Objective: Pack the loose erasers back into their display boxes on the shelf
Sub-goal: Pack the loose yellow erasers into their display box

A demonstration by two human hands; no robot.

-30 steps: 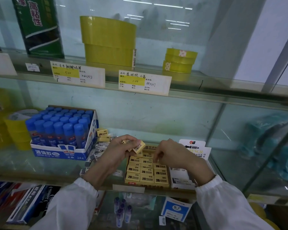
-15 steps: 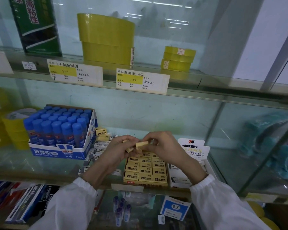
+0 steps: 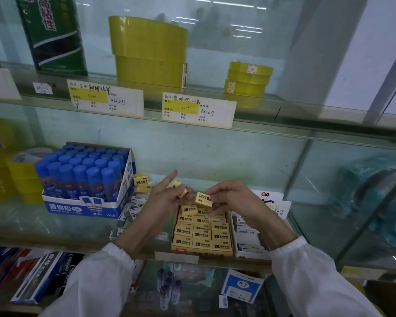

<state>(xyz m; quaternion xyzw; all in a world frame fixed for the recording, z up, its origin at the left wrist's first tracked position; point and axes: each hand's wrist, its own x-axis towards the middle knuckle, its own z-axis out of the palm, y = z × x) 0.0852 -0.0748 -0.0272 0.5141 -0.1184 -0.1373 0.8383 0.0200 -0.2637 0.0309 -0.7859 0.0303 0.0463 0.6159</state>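
Observation:
A yellow display box of 2B erasers stands at the front of the glass shelf, packed in rows. My right hand pinches one yellow eraser just above the box's back rows. My left hand holds a couple of small yellow erasers in its fingers, with the index finger pointing up. More loose yellow erasers lie behind my left hand beside the glue box. White-sleeved erasers lie scattered on the shelf to the left. A white eraser display box stands to the right of the yellow box.
A blue box of glue sticks stands at the left. Yellow tape rolls sit at the far left and on the upper shelf. Price labels hang on the upper shelf edge. Teal tape dispensers show behind the right glass.
My right hand rose from the box, met my left hand and took one yellow eraser from it. Both hands now sit slightly apart above the box.

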